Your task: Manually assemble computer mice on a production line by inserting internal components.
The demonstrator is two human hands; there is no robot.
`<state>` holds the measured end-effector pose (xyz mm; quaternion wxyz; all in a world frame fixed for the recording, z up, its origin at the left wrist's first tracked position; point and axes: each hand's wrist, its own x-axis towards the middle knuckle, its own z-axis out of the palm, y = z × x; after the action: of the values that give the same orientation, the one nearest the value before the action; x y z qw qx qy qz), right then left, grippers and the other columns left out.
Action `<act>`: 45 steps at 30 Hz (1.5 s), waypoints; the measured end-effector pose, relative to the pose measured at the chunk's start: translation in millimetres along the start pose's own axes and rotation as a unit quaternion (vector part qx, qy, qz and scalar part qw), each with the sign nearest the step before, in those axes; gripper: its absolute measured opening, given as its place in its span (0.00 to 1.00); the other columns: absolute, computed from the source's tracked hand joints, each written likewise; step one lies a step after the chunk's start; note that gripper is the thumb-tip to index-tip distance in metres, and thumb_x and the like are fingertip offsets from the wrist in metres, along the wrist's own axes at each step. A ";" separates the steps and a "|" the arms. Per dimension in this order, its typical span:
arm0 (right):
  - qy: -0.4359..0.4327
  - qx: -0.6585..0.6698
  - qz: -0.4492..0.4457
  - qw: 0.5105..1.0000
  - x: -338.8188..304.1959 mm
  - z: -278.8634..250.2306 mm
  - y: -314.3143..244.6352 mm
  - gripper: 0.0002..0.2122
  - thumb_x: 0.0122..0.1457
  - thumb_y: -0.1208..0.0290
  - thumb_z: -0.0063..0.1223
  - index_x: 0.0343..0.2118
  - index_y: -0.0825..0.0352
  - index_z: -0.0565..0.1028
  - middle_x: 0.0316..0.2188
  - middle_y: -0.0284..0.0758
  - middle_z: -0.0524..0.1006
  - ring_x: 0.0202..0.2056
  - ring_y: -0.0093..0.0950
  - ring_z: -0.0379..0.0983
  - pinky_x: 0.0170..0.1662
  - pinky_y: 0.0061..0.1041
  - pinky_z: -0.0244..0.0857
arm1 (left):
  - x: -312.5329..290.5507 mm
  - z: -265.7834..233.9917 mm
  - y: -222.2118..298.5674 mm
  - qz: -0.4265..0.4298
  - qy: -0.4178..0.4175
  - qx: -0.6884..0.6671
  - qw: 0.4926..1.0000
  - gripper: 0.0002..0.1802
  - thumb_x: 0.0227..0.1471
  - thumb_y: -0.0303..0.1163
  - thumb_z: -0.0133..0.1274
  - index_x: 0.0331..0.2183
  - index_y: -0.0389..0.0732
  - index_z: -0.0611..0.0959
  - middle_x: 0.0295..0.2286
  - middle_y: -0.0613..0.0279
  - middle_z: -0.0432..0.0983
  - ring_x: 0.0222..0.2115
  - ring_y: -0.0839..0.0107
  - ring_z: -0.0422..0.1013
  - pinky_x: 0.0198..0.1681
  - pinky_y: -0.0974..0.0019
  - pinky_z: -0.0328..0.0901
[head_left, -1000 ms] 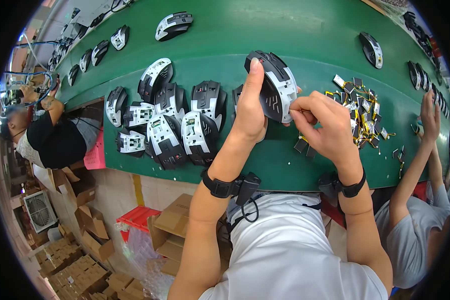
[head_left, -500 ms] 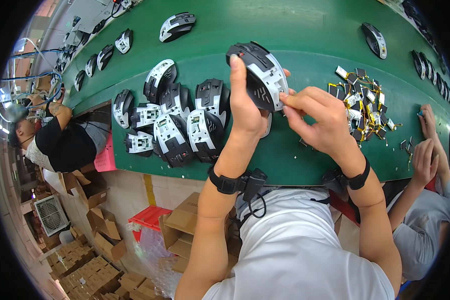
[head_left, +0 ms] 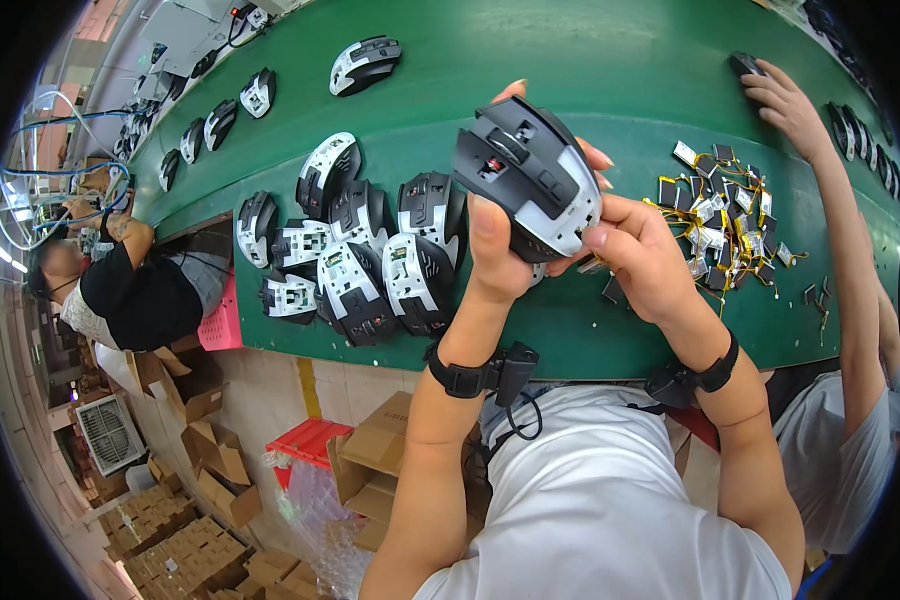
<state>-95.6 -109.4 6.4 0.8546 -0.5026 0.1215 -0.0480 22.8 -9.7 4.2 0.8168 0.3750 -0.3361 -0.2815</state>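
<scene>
My left hand (head_left: 498, 255) grips a black and white computer mouse (head_left: 535, 180) above the green bench, thumb on its near side and fingertips showing past its far edge. Its scroll wheel and a small red part face up, and the top cover seems to be off the white section. At the mouse's rear end, my right hand (head_left: 652, 260) pinches the white edge with thumb and fingers. A bit of something yellowish shows beneath those fingers, too small to name. To the left lies a cluster of similar half-open mice (head_left: 350, 285).
A heap of small wired battery packs (head_left: 715, 215) lies on the green bench (head_left: 530, 345) to the right. Beyond, a co-worker's hand (head_left: 785, 105) is on another mouse (head_left: 745, 66). More mice line the far strip. Cardboard boxes (head_left: 375, 440) and a red crate (head_left: 308, 440) stand below.
The held mouse has turned so its upper side faces up, and my right fingers have shifted slightly along its rear. The co-worker's arm has reached forward to a mouse on the far strip.
</scene>
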 end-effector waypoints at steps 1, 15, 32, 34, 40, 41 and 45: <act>0.000 0.008 0.001 1.000 0.5 -0.1 -0.6 0.13 0.57 0.75 0.51 0.43 0.78 0.74 0.36 0.40 0.81 0.34 0.22 0.76 0.40 0.19 0.67 | -0.2 0.1 0.5 -0.002 -0.004 0.009 1.000 0.58 0.47 0.75 0.42 0.64 0.40 0.51 0.39 0.39 0.75 0.35 0.55 0.75 0.39 0.57 0.72; -0.025 -0.016 0.036 0.999 -0.9 -4.2 -8.5 0.15 0.56 0.72 0.54 0.45 0.76 0.74 0.34 0.38 0.80 0.36 0.23 0.77 0.44 0.22 0.69 | -0.7 -2.9 -3.0 -0.026 0.004 -0.042 0.999 0.51 0.51 0.71 0.41 0.63 0.44 0.53 0.39 0.36 0.73 0.34 0.53 0.75 0.37 0.55 0.74; -0.005 0.005 -0.147 0.989 -3.0 -19.7 -25.1 0.14 0.63 0.69 0.48 0.48 0.71 0.74 0.33 0.32 0.74 0.34 0.21 0.69 0.47 0.21 0.63 | -0.1 6.5 -7.7 -0.106 0.117 -0.129 0.979 0.38 0.61 0.63 0.30 0.56 0.41 0.67 0.37 0.46 0.77 0.38 0.58 0.76 0.41 0.59 0.72; -0.012 -0.135 -0.157 0.978 -4.6 -13.4 -26.1 0.16 0.64 0.69 0.47 0.52 0.72 0.73 0.33 0.32 0.73 0.35 0.23 0.69 0.52 0.23 0.60 | 1.3 6.7 -8.0 -0.103 0.139 -0.133 0.976 0.37 0.61 0.62 0.30 0.56 0.41 0.67 0.37 0.46 0.77 0.38 0.59 0.76 0.42 0.59 0.71; 0.089 -0.266 -0.240 0.929 -4.8 8.4 -21.2 0.18 0.56 0.75 0.57 0.51 0.70 0.74 0.31 0.35 0.76 0.35 0.23 0.73 0.44 0.21 0.67 | 0.4 6.4 -10.9 -0.110 0.179 -0.123 0.970 0.36 0.62 0.61 0.29 0.55 0.41 0.68 0.37 0.46 0.77 0.38 0.60 0.76 0.42 0.60 0.71; 0.104 -0.293 -0.258 0.915 -4.0 4.5 -17.0 0.18 0.55 0.76 0.59 0.49 0.70 0.75 0.31 0.35 0.76 0.33 0.23 0.73 0.40 0.21 0.67 | -0.4 8.7 -8.6 -0.110 0.158 -0.127 0.973 0.36 0.62 0.61 0.29 0.55 0.41 0.68 0.37 0.47 0.77 0.38 0.60 0.76 0.41 0.60 0.71; 0.119 -0.424 -0.350 0.827 0.2 -5.4 -11.5 0.16 0.51 0.78 0.63 0.44 0.69 0.78 0.31 0.37 0.76 0.28 0.26 0.74 0.34 0.22 0.69 | 0.4 5.4 -9.0 -0.106 0.127 -0.130 0.978 0.37 0.62 0.62 0.28 0.55 0.41 0.67 0.36 0.47 0.77 0.37 0.60 0.76 0.39 0.60 0.72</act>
<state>-96.3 -119.7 13.8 0.4620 -0.8149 0.0462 -0.3470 17.0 -17.3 -0.2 0.8599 0.3321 -0.1487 -0.3580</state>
